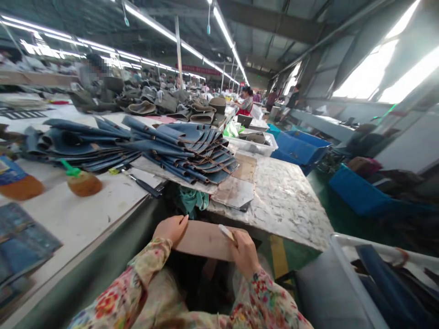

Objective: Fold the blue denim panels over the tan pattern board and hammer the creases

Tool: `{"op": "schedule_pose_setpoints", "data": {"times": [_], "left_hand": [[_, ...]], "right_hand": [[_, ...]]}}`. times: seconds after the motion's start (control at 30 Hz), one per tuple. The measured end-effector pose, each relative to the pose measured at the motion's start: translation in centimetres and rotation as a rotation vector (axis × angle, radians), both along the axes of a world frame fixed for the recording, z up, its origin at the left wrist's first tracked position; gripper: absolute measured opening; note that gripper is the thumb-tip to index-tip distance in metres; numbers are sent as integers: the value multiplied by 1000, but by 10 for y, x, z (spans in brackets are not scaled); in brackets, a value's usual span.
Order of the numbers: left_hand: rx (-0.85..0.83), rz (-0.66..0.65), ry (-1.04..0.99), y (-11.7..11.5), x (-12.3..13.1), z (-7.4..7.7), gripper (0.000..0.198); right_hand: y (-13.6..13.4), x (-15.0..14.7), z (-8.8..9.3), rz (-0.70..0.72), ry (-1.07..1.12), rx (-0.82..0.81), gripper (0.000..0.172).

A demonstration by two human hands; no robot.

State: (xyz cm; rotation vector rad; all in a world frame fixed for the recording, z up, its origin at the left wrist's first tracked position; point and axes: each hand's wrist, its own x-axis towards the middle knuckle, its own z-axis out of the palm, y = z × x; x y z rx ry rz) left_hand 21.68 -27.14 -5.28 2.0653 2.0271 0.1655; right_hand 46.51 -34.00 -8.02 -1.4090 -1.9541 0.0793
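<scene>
My left hand is closed around the left end of a flat brown cardboard piece, thumb along its top edge. At the right end of the cardboard, my right hand is closed on a slim white-tipped tool; its exact kind is unclear. Whether the right fingers also grip the cardboard is hidden. The piece is held above my lap, just before the table edge. Beyond it, stacked blue denim pieces lie on the table, with a teal cloth hanging beneath them.
To the left are a bottle with a green nozzle, a black-handled tool and folded denim. A worn white tabletop extends right. A filled plastic bin stands at lower right, blue bins behind. Co-workers are farther back.
</scene>
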Motion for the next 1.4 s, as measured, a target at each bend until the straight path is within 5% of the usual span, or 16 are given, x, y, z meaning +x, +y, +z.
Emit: {"op": "schedule_pose_setpoints", "data": {"times": [0.27,0.83,1.13,1.4], "left_hand": [[19,-54,-19,-22,22,-4,47],[32,-4,19,-29,30,0,48],[46,40,48,-37,36,6,49],[68,16,51,-37,33,0,48]], "right_hand": [[-2,36,-8,-20,74,-61,23],[-7,40,-5,-44,169,-8,25],[-6,42,-20,0,263,124,34],[7,45,-15,2,413,-98,25]]}}
